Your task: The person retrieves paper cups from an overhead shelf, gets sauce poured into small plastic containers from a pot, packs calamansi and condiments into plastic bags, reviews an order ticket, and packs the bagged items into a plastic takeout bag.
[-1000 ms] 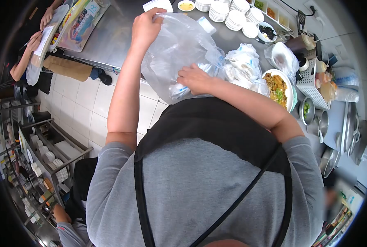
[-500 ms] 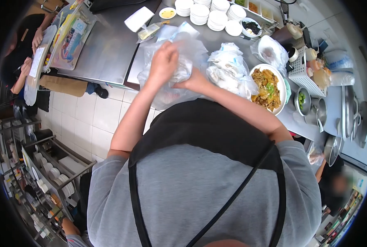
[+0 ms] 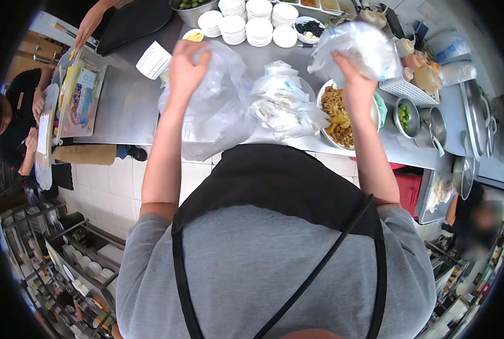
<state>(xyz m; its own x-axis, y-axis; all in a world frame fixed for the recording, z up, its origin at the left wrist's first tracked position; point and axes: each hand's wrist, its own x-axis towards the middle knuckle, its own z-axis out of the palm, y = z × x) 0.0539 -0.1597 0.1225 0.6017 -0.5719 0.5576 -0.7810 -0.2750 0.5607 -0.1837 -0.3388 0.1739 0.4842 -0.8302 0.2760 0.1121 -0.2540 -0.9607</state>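
My left hand is over the left edge of a large clear plastic bag, its thumb and bent fingers apart. No plastic shows pinched between them. The bag lies spread on the steel counter, with a fold hanging over the near edge. To the right, my raised right hand grips a bundled clear plastic bag with something white inside. Below that forearm, a white bowl of noodle-like food is partly hidden. Between my hands sits a pile of white, plastic-wrapped bundles.
Stacks of small white dishes line the back, beside a bowl with dark food. A white basket of bottles, a bowl of green pieces and a saucepan stand right. A co-worker is at far left, near a clear bin.
My right hand has left the large bag and moved right, taking up the bundled bag near the basket. My left hand has drawn slightly upward. The view has shifted, and the large bag is spread wider.
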